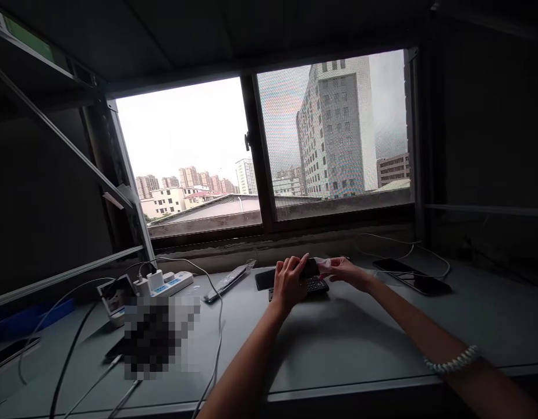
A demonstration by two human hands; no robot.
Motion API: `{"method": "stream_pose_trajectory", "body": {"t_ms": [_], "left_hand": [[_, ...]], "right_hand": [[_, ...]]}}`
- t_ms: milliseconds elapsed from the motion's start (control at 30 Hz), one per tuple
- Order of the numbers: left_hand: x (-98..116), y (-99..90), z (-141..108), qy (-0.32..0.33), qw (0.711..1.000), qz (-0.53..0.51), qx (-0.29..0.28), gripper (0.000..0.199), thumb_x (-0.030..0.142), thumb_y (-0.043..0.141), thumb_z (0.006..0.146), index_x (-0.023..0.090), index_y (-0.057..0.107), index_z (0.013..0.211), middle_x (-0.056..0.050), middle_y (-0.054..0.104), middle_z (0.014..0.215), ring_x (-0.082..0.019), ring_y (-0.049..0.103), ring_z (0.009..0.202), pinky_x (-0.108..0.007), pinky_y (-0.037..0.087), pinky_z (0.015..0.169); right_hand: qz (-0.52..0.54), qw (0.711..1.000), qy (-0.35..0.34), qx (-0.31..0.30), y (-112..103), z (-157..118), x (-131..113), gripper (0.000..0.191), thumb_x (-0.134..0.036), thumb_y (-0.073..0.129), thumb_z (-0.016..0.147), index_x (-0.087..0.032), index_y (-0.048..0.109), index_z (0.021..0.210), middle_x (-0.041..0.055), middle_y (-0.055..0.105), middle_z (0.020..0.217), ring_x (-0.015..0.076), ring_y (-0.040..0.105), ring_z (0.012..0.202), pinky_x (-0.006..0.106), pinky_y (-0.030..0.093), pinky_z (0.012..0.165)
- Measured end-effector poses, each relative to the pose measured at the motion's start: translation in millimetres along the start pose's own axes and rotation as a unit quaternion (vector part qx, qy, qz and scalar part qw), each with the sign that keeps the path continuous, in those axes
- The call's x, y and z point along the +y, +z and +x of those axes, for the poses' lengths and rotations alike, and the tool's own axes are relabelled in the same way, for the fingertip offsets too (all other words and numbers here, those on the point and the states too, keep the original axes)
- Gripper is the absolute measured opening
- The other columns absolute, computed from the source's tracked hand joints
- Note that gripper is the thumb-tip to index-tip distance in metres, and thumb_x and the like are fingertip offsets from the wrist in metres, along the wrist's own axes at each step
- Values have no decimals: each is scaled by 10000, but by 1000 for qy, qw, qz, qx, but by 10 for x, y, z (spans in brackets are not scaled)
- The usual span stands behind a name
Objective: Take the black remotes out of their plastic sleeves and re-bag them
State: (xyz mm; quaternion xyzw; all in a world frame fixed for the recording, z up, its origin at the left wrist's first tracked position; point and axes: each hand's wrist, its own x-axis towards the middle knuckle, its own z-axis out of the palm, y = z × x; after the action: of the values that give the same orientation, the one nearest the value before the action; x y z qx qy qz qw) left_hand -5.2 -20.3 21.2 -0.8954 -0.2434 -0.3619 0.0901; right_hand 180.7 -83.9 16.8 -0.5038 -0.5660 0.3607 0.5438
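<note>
Near the back of the desk, my left hand is closed over a black device with rows of small keys. A dark, smooth panel rises above the keys, beside my left fingertips; whether it is part of the same device I cannot tell. My right hand pinches a thin whitish tissue or wrap against the panel's right side. Behind my left hand, a flat dark object lies partly hidden.
A large dark phone or tablet lies on the right with a cable across it. To the left are a clear-wrapped strip, a power strip with plugs, a small stand and loose cables. A window is behind the desk.
</note>
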Motion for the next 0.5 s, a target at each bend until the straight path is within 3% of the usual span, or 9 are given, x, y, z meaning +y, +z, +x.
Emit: {"method": "stream_pose_trajectory", "body": {"t_ms": [200,300,400,500], "left_hand": [[58,-43,23,27,998,16,-46,674,90,493,765,312,309,1375,-14,545,1199,-193,480,1080,-330,295,948],[108,-104,65,34,998,-12,-53,623,153,505,811,298,290,1378,-24,494,1296,-193,459,1134,-342,278,970],[310,-290,87,38,997,-65,-1,591,298,582,801,275,340,1339,-57,418,1373,-228,408,1199,-381,268,998],[590,-518,12,-4,979,-161,127,412,335,544,834,231,451,1221,-79,466,1313,-219,439,1160,-384,325,981]], "right_hand": [[72,995,-3,-65,4,7,-53,418,-494,682,655,-170,689,920,80,674,931,230,644,861,327,480,733],[105,994,-21,-34,-5,52,-25,392,-487,695,640,-156,696,850,58,681,819,213,643,783,367,482,781],[150,988,-32,34,-65,113,26,314,-464,683,661,-187,697,806,41,681,783,194,625,734,363,480,800],[173,976,-33,125,-174,174,83,238,-444,641,704,-224,686,785,49,682,804,213,616,776,360,482,797]]}}
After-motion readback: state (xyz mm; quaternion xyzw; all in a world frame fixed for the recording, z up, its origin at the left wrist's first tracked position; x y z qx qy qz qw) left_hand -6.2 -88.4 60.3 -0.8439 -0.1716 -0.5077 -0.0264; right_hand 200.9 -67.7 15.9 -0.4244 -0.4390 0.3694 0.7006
